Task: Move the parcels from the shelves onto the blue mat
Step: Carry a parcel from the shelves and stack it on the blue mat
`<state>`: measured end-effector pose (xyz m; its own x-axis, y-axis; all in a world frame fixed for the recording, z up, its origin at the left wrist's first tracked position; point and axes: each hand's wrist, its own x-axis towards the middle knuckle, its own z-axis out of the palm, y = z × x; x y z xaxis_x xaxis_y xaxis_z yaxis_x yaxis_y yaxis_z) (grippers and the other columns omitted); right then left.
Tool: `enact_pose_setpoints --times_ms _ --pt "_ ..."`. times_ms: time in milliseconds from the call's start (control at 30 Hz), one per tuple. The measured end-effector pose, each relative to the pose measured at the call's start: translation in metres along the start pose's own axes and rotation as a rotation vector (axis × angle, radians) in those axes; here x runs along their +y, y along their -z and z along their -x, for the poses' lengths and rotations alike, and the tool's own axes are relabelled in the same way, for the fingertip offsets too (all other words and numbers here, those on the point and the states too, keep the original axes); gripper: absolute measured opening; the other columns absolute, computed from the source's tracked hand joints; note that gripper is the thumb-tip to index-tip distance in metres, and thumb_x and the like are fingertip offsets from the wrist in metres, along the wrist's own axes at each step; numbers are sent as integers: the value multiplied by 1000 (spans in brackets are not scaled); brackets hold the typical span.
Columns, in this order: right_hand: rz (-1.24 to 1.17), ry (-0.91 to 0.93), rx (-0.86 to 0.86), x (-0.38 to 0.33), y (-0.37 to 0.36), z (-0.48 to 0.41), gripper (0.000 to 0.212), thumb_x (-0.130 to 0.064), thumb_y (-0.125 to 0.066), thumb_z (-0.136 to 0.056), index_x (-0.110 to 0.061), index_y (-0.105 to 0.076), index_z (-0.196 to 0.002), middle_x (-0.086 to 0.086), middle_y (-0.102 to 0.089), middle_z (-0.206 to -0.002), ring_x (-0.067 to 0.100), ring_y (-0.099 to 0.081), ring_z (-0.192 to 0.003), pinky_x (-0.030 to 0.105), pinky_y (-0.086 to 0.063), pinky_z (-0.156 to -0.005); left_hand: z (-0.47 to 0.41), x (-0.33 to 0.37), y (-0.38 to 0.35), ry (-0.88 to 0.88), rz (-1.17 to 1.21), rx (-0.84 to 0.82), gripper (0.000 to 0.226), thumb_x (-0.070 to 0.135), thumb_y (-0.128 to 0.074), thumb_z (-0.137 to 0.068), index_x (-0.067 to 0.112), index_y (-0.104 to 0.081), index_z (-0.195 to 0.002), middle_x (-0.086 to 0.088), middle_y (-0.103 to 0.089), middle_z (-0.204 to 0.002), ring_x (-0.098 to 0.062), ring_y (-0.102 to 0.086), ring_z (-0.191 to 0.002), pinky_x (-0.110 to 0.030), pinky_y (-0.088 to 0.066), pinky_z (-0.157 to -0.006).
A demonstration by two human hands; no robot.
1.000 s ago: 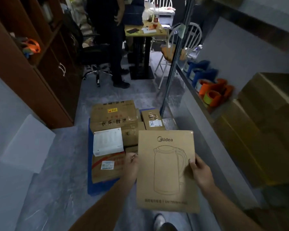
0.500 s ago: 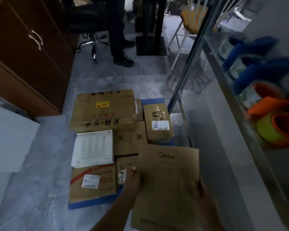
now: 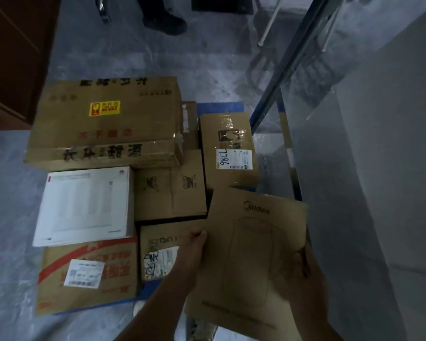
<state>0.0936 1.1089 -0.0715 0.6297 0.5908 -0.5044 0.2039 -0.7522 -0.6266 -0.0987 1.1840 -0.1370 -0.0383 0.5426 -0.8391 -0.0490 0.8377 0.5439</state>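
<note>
I hold a brown kettle box (image 3: 251, 254) between both hands, low over the near right of the pile. My left hand (image 3: 191, 252) grips its left edge and my right hand (image 3: 305, 274) grips its right edge. The blue mat (image 3: 217, 107) lies on the floor, nearly covered by several parcels: a large brown carton (image 3: 103, 124) at the far left, a white flat box (image 3: 84, 205), a red-printed carton (image 3: 84, 274), a tall labelled box (image 3: 229, 148) and smaller brown boxes (image 3: 170, 193).
The shelf's blue upright post (image 3: 280, 80) and its grey shelf board (image 3: 379, 168) run along the right. A dark wooden cabinet (image 3: 12, 57) stands at the far left. A person's shoe (image 3: 165, 19) and chair legs are on the grey floor beyond the mat.
My view has tilted down and closed in on the mat. The kettle box has come lower and nearer the parcels, still held in both hands.
</note>
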Motion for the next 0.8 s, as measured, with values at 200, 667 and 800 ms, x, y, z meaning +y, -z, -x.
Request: enact_pose_setpoints --times_ms 200,667,800 --pt "114 99 208 -14 -2 -31 36 -17 -50 -100 -17 -60 -135 3 -59 -138 25 -53 -125 28 -36 -102 -3 -1 -8 -10 58 -8 4 21 -52 -99 19 -55 -101 -14 -57 -120 -33 -53 -115 -56 -40 -105" --pt "284 82 -94 14 -37 -84 63 -10 -47 -96 -28 -28 -153 4 -54 -138 19 -59 -98 25 -48 -73 -48 -25 -13 -56 -17 54 19 -7 -50 -94 12 -50 -94 -9 -62 -99 -16 -59 -85 -29 -49 -71" --pt "352 45 -202 29 -56 -127 64 -5 -47 -97 -20 -21 -154 17 -47 -145 25 -56 -109 36 -49 -87 -72 -41 -21 -84 -102 21 26 -18 -52 -87 -3 -44 -107 -29 -59 -115 -33 -59 -103 -48 -49 -92"
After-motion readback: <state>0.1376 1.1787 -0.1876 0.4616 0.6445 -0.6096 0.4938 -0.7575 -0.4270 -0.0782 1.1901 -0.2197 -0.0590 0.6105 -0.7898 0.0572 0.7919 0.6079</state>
